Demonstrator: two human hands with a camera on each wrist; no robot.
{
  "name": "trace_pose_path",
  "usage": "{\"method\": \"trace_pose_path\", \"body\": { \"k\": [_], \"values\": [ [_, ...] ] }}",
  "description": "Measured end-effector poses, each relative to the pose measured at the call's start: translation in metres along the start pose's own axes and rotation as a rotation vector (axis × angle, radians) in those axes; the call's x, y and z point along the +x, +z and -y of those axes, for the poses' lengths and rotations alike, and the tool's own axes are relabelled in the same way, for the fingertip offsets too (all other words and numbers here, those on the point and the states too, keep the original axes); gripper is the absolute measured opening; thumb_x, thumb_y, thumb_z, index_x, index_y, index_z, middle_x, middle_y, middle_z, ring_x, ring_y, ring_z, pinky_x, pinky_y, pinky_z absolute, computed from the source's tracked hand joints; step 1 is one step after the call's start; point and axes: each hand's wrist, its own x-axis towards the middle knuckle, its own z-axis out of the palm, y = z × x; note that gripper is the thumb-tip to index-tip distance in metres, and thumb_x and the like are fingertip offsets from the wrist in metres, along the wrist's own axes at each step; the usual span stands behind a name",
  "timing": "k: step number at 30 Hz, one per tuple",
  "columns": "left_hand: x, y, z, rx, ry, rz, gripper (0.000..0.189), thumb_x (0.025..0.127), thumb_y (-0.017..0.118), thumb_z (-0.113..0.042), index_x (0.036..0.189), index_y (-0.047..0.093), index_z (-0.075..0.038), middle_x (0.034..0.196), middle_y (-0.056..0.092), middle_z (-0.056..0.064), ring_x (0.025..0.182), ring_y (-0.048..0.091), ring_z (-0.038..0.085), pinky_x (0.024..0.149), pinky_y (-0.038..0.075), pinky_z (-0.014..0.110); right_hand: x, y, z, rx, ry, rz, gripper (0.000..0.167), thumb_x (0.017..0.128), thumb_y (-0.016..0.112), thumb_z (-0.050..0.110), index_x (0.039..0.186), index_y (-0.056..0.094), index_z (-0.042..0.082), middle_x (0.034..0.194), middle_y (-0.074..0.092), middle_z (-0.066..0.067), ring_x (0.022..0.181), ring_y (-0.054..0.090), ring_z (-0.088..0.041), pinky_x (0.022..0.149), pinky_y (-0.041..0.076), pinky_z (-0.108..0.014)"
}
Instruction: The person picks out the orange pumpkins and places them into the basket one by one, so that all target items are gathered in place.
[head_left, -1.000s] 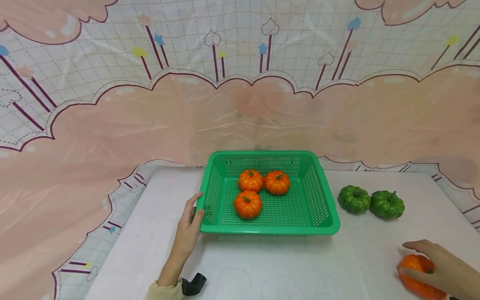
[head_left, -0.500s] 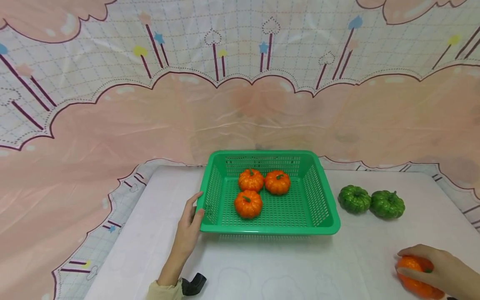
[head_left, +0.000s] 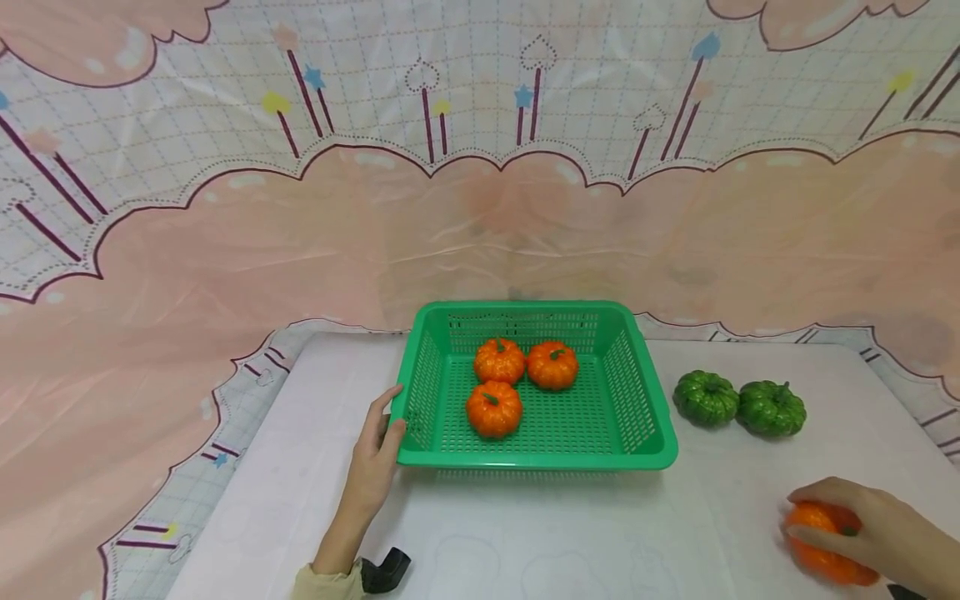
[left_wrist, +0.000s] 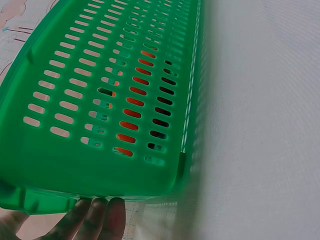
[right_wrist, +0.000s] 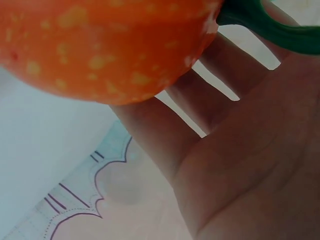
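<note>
My left hand (head_left: 375, 462) grips the left rim of a green plastic basket (head_left: 540, 461), its thumb on the near side of the fingers. Through the slots of the basket wall (left_wrist: 85, 165), orange shows in the left wrist view. Inside the basket sit three small orange pumpkins, one in front (head_left: 494, 410) and two behind (head_left: 552, 365). At the lower right, my right hand (head_left: 873, 521) curls its fingers and thumb round another orange pumpkin (head_left: 813, 558). That pumpkin's speckled side (right_wrist: 105, 55) and green stem (right_wrist: 272, 30) appear close up in the right wrist view.
Two green pumpkins, one at left (head_left: 706, 398) and one at right (head_left: 772, 409), lie side by side right of the basket. The white table (head_left: 585, 542) ends at a patterned cloth backdrop (head_left: 517, 242). A black band (head_left: 385, 571) is on the left wrist.
My right hand's fingers have come down and closed round the orange pumpkin, which has shifted slightly left and away from me. The left hand and basket have stayed in place.
</note>
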Motion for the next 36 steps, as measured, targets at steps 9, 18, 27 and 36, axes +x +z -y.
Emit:
{"method": "trace_pose_path", "body": {
  "k": [9, 18, 27, 36],
  "values": [
    [0.000, 0.000, -0.001, -0.004, 0.001, -0.006, 0.044, 0.108, 0.043, -0.023, 0.151, 0.038, -0.026, 0.123, 0.063, 0.019, 0.101, 0.057, 0.024, 0.081, 0.046, 0.033, 0.001, -0.009, 0.012, -0.019, -0.051, -0.073, 0.059, 0.081, 0.079, 0.044, 0.116, 0.066, -0.001, 0.108, 0.067, -0.013, 0.087, 0.056, -0.021, 0.082, 0.054, -0.052],
    [-0.001, -0.003, -0.001, 0.006, -0.007, -0.011, 0.044, 0.108, 0.042, -0.023, 0.151, 0.038, -0.026, 0.124, 0.063, 0.020, 0.101, 0.057, 0.025, 0.082, 0.046, 0.033, 0.005, -0.020, 0.028, -0.025, -0.061, -0.117, 0.059, 0.080, 0.080, 0.047, 0.117, 0.068, 0.003, 0.111, 0.066, -0.017, 0.090, 0.057, -0.026, 0.081, 0.054, -0.053],
    [-0.001, -0.004, 0.000, 0.002, 0.013, 0.009, 0.044, 0.108, 0.040, -0.023, 0.152, 0.036, -0.027, 0.127, 0.061, 0.021, 0.112, 0.058, 0.029, 0.088, 0.046, 0.036, 0.000, -0.032, 0.048, -0.042, -0.126, -0.209, 0.052, 0.079, 0.081, 0.046, 0.115, 0.071, 0.009, 0.114, 0.065, -0.017, 0.091, 0.058, -0.027, 0.078, 0.054, -0.053],
    [-0.001, -0.001, 0.000, -0.018, 0.030, 0.014, 0.044, 0.108, 0.041, -0.023, 0.152, 0.037, -0.025, 0.124, 0.062, 0.021, 0.106, 0.059, 0.028, 0.084, 0.047, 0.032, -0.002, -0.038, 0.062, -0.015, -0.188, -0.263, 0.051, 0.079, 0.080, 0.049, 0.115, 0.071, 0.014, 0.114, 0.065, -0.013, 0.091, 0.058, -0.025, 0.073, 0.055, -0.049]
  ]
}}
